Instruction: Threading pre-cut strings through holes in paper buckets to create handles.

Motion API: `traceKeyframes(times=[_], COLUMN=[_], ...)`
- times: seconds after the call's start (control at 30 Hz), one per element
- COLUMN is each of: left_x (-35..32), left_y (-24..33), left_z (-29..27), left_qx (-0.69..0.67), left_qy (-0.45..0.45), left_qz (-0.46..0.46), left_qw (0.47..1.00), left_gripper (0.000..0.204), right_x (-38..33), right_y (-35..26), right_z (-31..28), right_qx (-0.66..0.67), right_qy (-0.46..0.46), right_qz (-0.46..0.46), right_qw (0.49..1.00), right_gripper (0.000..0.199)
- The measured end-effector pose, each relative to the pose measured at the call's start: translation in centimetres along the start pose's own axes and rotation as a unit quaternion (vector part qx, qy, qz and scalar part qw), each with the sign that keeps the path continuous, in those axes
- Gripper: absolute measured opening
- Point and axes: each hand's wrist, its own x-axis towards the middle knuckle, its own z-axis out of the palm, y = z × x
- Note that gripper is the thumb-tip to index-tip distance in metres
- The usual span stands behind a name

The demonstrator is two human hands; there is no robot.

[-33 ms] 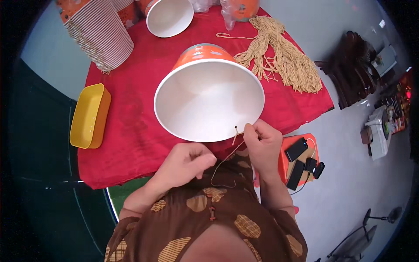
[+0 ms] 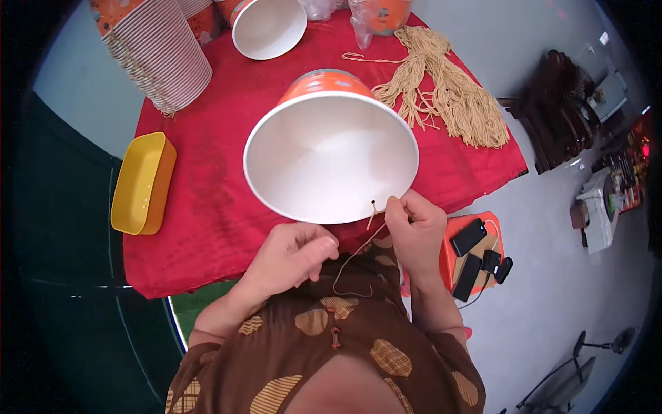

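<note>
A person's right hand (image 2: 416, 224) pinches a thin tan string (image 2: 352, 265) at the near rim of a large orange paper bucket (image 2: 331, 148) lying tipped on a red tablecloth (image 2: 207, 207), while the left hand (image 2: 293, 255), fingers curled closed, grips the string's other end.

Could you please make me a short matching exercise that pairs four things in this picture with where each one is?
Things:
1. yellow tray
2. bundle of tan cords
3. stack of paper buckets
4. big paper bucket

Places:
A. far left corner of the red cloth
B. just ahead of both hands
C. left edge of the cloth
D. right side of the cloth

Pairs: 1-C, 2-D, 3-A, 4-B
</note>
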Motion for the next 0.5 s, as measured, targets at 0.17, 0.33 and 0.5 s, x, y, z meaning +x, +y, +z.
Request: traceKeyframes(times=[0.17, 0.33, 0.5], left_x=[1.1, 1.6, 2.2], left_y=[-2.1, -1.3, -1.6], left_z=[-0.9, -0.9, -0.6], left_qx=[-0.158, -0.278, -0.288], left_qy=[0.087, 0.102, 0.116], left_qz=[0.072, 0.122, 0.182], left_qw=[0.981, 0.947, 0.933], left_gripper=[0.046, 0.037, 0.029], right_x=[-0.4, -0.5, -0.1], right_y=[-0.3, -0.2, -0.9], right_z=[0.3, 0.5, 0.3], right_qx=[-0.006, 0.0, 0.045], right_qy=[-0.007, -0.019, -0.083], right_qz=[-0.024, -0.054, 0.026], right_qw=[1.0, 0.998, 0.995], right_gripper=[0.024, 0.023, 0.019])
